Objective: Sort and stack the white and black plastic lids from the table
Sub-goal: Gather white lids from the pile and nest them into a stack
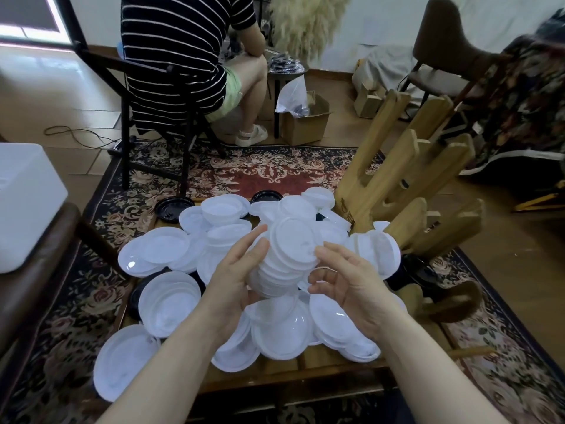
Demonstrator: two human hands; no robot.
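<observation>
while the left hand cups a leaning stack of round white plastic lids above the low wooden table, fingers curled round its side to steady it, the right hand hovers just beside, fingers loosely bent, gripping nothing; round black plastic lids lie at the far edge.

Two bare forearms reaching forward from the bottom edge, left hand raised palm inward with fingers extended and curved around a stack, right hand opposite it, fingers loosely curled, thumb bent, palms facing each other
</observation>
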